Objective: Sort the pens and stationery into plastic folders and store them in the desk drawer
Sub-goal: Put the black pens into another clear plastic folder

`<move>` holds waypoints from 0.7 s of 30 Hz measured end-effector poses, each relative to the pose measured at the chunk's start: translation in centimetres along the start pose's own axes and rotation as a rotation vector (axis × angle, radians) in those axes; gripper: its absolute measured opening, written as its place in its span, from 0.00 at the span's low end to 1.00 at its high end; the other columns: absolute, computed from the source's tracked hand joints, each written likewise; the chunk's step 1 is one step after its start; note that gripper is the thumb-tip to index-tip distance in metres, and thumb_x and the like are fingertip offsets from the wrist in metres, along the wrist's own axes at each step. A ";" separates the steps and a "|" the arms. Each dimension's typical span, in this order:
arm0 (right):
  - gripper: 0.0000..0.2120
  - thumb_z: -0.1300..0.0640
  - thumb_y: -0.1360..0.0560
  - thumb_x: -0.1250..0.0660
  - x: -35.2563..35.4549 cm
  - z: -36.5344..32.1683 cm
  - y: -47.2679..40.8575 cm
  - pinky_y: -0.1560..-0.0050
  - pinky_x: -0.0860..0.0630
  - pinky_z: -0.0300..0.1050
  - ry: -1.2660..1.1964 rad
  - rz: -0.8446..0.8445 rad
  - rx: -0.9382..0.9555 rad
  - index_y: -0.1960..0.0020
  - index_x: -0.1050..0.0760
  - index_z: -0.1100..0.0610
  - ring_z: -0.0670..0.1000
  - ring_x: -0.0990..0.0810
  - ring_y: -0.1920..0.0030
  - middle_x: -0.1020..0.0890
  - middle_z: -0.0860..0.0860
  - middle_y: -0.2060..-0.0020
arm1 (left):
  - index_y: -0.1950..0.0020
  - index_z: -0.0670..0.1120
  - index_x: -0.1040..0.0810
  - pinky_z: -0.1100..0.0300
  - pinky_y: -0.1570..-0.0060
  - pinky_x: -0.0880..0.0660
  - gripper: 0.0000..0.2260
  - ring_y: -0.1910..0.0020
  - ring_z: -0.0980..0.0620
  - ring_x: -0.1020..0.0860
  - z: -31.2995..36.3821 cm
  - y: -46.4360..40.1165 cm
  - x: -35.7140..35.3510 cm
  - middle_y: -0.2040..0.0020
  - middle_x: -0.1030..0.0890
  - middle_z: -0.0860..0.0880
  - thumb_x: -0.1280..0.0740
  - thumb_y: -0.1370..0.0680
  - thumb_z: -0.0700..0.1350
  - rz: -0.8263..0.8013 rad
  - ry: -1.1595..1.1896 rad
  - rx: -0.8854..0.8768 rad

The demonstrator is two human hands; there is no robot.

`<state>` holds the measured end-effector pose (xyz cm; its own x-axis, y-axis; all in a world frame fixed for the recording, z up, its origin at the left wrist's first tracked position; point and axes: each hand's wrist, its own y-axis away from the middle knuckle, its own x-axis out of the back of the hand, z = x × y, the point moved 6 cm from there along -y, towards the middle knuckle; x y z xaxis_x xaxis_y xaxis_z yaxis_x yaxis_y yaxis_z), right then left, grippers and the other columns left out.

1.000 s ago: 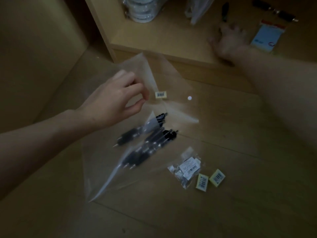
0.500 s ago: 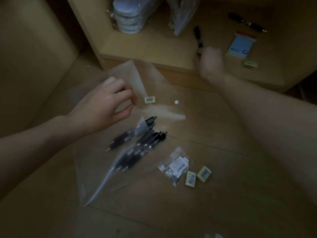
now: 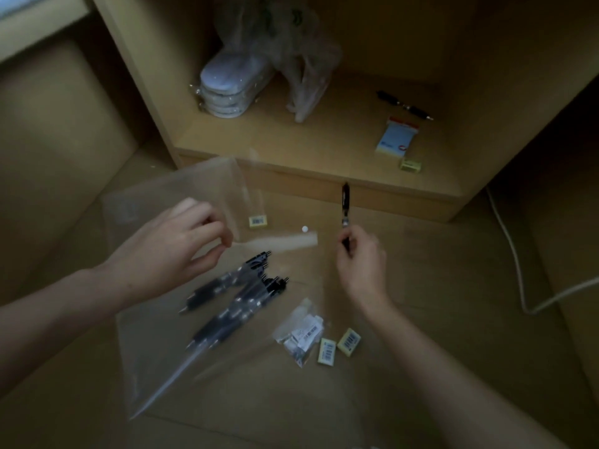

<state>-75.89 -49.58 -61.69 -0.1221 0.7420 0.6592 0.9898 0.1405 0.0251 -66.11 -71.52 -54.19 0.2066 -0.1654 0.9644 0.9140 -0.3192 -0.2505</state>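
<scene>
a person's left hand (image 3: 181,244) pinches the flap of a clear plastic folder (image 3: 168,335) holding black pens (image 3: 233,303), lying on the wooden floor at near left. the right hand (image 3: 359,257) grips one black pen (image 3: 345,202) upright, just right of the folder's white snap button (image 3: 304,229).

A clear plastic folder (image 3: 168,319) is lying on the floor with black pens (image 3: 240,299) inside. One black pen (image 3: 345,202) is pointing toward 12 o'clock.
</scene>
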 end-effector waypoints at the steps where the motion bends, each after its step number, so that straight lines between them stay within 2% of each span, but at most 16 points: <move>1: 0.09 0.65 0.23 0.39 -0.4 0.5 0.8 0.50 0.24 0.42 -0.044 -0.017 -0.039 0.54 0.29 0.51 0.49 0.23 0.53 0.24 0.48 0.54 | 0.54 0.48 0.20 0.58 0.62 0.25 0.12 0.56 0.54 0.31 0.1 0.0 0.0 0.55 0.25 0.52 0.41 0.24 0.52 -0.003 0.000 0.001; 3: 0.13 0.64 0.23 0.39 -1.1 1.2 2.1 0.50 0.21 0.49 -0.101 -0.045 -0.100 0.57 0.32 0.46 0.52 0.21 0.54 0.23 0.49 0.55 | 0.54 0.48 0.20 0.57 0.62 0.25 0.10 0.56 0.54 0.31 0.5 0.0 0.1 0.55 0.25 0.52 0.39 0.23 0.51 0.002 0.002 -0.006; 6: 0.12 0.62 0.22 0.39 -2.0 1.4 3.2 0.57 0.20 0.48 -0.101 -0.130 -0.178 0.58 0.33 0.47 0.52 0.19 0.58 0.21 0.51 0.57 | 0.54 0.48 0.20 0.62 0.60 0.29 0.12 0.57 0.55 0.31 1.3 0.0 0.3 0.56 0.25 0.51 0.42 0.24 0.51 0.007 -0.016 -0.030; 8: 0.05 0.60 0.21 0.39 -2.7 0.9 3.7 0.62 0.20 0.44 -0.144 -0.251 -0.207 0.54 0.30 0.51 0.50 0.19 0.62 0.20 0.52 0.58 | 0.55 0.47 0.20 0.63 0.59 0.31 0.13 0.57 0.55 0.31 1.7 0.1 0.3 0.56 0.25 0.51 0.42 0.24 0.51 0.001 -0.016 -0.037; 9: 0.02 0.58 0.21 0.39 -3.1 0.6 4.0 0.61 0.19 0.45 -0.152 -0.319 -0.210 0.52 0.29 0.53 0.50 0.19 0.62 0.20 0.52 0.58 | 0.55 0.48 0.20 0.63 0.59 0.31 0.13 0.57 0.55 0.32 1.8 0.1 0.2 0.56 0.24 0.51 0.42 0.24 0.51 -0.002 -0.012 -0.038; 11: 0.04 0.58 0.21 0.39 -3.6 0.4 4.2 0.56 0.19 0.49 -0.137 -0.399 -0.200 0.46 0.28 0.53 0.52 0.19 0.58 0.21 0.52 0.55 | 0.55 0.48 0.20 0.62 0.60 0.29 0.13 0.57 0.55 0.31 1.9 0.3 0.2 0.56 0.24 0.51 0.42 0.24 0.51 -0.012 -0.004 -0.032; 13: 0.07 0.59 0.20 0.40 -3.5 0.6 3.9 0.57 0.19 0.48 -0.133 -0.403 -0.194 0.44 0.30 0.51 0.53 0.19 0.57 0.22 0.52 0.54 | 0.55 0.48 0.20 0.60 0.62 0.26 0.13 0.57 0.54 0.30 1.8 0.4 0.2 0.56 0.24 0.52 0.43 0.24 0.52 -0.022 0.000 -0.024; 15: 0.12 0.62 0.20 0.43 -2.8 1.2 2.9 0.58 0.23 0.44 -0.090 -0.313 -0.158 0.41 0.30 0.50 0.50 0.22 0.57 0.23 0.51 0.50 | 0.55 0.48 0.20 0.58 0.62 0.25 0.13 0.58 0.53 0.29 1.7 0.4 0.2 0.56 0.24 0.51 0.43 0.24 0.52 -0.030 0.000 -0.017; 17: 0.17 0.63 0.20 0.46 -2.1 1.8 1.8 0.48 0.27 0.43 -0.026 -0.247 -0.109 0.36 0.30 0.49 0.49 0.26 0.48 0.28 0.51 0.41 | 0.55 0.48 0.20 0.60 0.62 0.26 0.13 0.58 0.53 0.29 1.7 0.4 0.2 0.56 0.24 0.51 0.43 0.24 0.51 -0.031 -0.006 -0.015; 19: 0.24 0.66 0.22 0.48 -2.0 2.0 1.0 0.35 0.33 0.48 0.177 -0.292 -0.012 0.30 0.34 0.48 0.54 0.33 0.36 0.35 0.53 0.34 | 0.55 0.48 0.20 0.62 0.62 0.28 0.14 0.58 0.54 0.30 1.8 0.4 0.1 0.56 0.24 0.51 0.43 0.24 0.51 -0.033 -0.016 -0.014; 21: 0.29 0.68 0.24 0.48 -2.2 2.2 0.3 0.29 0.40 0.52 0.394 -0.356 0.060 0.26 0.39 0.48 0.58 0.42 0.29 0.41 0.56 0.29 | 0.55 0.48 0.20 0.63 0.62 0.30 0.13 0.58 0.55 0.31 1.8 0.3 0.1 0.56 0.24 0.51 0.43 0.24 0.51 -0.029 -0.023 -0.011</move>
<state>-75.50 -49.69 -64.81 -0.4014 0.3405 0.8503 0.8847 0.3846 0.2636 -65.20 -69.96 -54.07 0.1877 -0.1343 0.9730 0.9158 -0.3340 -0.2228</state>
